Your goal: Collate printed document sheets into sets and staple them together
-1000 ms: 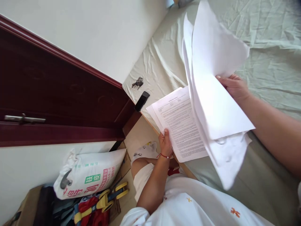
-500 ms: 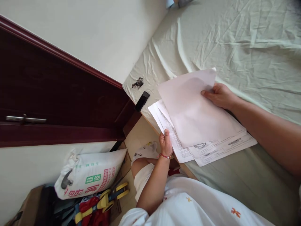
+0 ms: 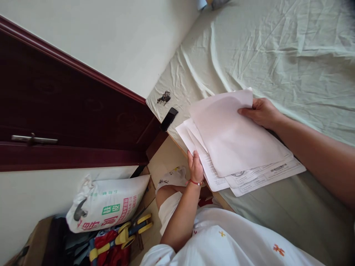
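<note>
A loose stack of white paper sheets [image 3: 233, 140] lies on the pale green bed sheet [image 3: 277, 48] near the bed's edge. The top sheet is blank side up; printed pages stick out below it. My left hand [image 3: 195, 167] grips the stack's near corner, thumb on top. At the far edge, my right hand [image 3: 260, 112] pinches the top sheets.
A black phone [image 3: 169, 118] and a bunch of keys [image 3: 163, 97] lie on the bed corner left of the papers. A dark red door [image 3: 69, 118] with a metal handle [image 3: 33, 139] stands at the left. A white printed sack [image 3: 108, 201] and a red and yellow tool [image 3: 119, 240] sit on the floor.
One second ago my right hand held several sheets lifted high above the bed. It has brought them down flat onto the stack. My left hand stayed on the corner.
</note>
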Demonstrator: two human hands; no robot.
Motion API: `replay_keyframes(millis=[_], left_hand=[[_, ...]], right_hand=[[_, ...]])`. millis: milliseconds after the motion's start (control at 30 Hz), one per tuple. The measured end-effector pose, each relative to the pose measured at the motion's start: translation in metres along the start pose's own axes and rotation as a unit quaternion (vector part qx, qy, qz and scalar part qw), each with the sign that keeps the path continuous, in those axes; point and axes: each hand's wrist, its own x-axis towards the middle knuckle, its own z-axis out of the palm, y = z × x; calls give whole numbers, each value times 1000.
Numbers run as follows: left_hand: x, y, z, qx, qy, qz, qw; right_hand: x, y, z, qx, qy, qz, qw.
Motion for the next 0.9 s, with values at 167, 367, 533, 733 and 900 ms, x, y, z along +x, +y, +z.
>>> replay_keyframes(millis=[167,367,533,733,900], left_hand=[[0,7,3,-3,-22,-5,1000],[2,-2,-4,-10,30,-45,998],[2,-10,-7,-8,47,-36,998],[-5,2,0,18,-44,-23,999],[-9,14,6,4,-63,-36,997]], right_hand=[[-11,-18,7,63,47,14,997],[-8,-16,5,19,21,21,999],[-5,-10,3,-6,9,6,1000],[-10,-16,5,16,16,20,1000],[-9,-14,5,3,2,14,1000]])
